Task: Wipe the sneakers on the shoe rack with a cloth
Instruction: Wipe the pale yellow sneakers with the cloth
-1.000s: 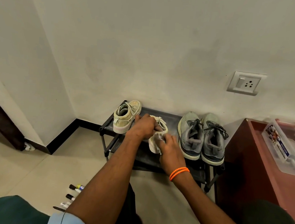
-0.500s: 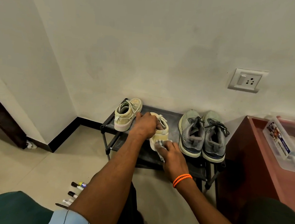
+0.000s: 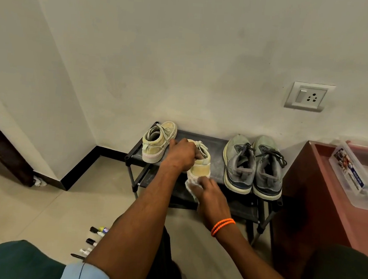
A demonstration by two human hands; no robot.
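Right hand slid down heel, fingers pinching cloth; left hand grips sneaker.

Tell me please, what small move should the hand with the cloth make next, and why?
Probably the right hand should drag the cloth across the heel of the beige sneaker. The cloth already lies against that heel, and the left hand holds the shoe steady on the shoe rack, so one short stroke seems the natural next step.
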